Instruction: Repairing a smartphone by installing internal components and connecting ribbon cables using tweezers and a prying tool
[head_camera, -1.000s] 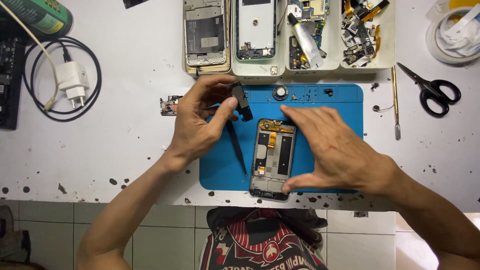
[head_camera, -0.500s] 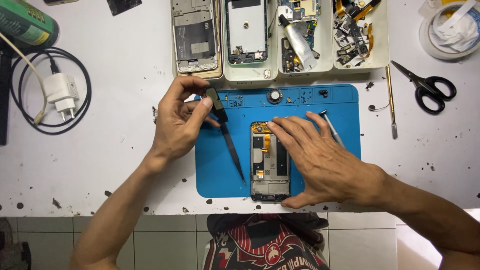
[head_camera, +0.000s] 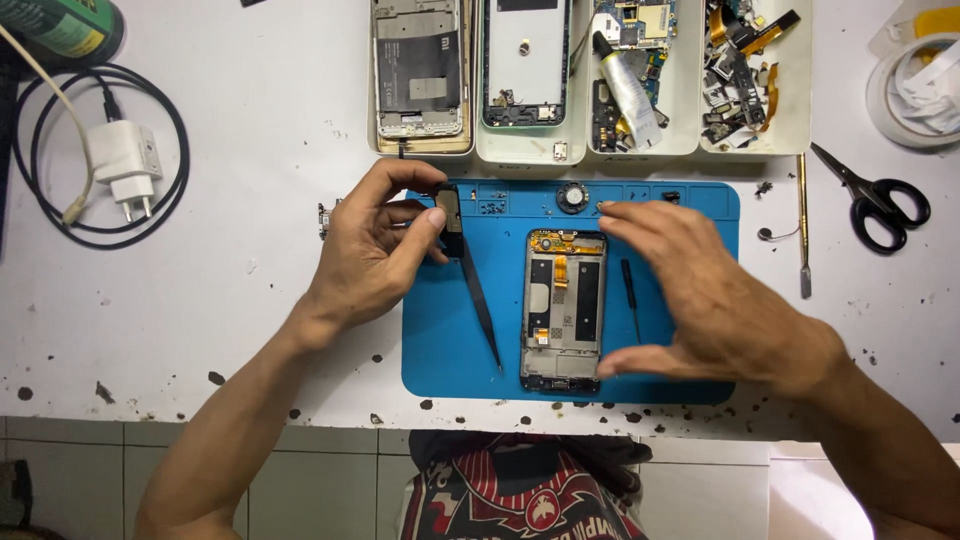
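An opened phone (head_camera: 562, 310) with its back cover off lies upright in the middle of a blue work mat (head_camera: 445, 370). My left hand (head_camera: 375, 250) is at the mat's upper left corner and pinches a small black part (head_camera: 449, 208) between thumb and fingers. Black tweezers (head_camera: 480, 305) lie slanted on the mat just below that hand. My right hand (head_camera: 705, 295) hovers to the right of the phone with fingers spread and nothing in it; its thumb is close to the phone's lower edge. A small black screwdriver (head_camera: 629, 300) lies on the mat beneath it.
White trays (head_camera: 690, 150) at the back hold phone frames, circuit boards and a glue tube (head_camera: 630, 90). Scissors (head_camera: 880, 205) and a thin metal pry tool (head_camera: 803, 230) lie right of the mat. A white charger (head_camera: 125, 170) with coiled cable sits far left. A tape roll (head_camera: 915, 85) is at the back right.
My right hand has lifted off the phone and moved right, uncovering it. My left hand keeps the small black part at the mat's upper left corner.
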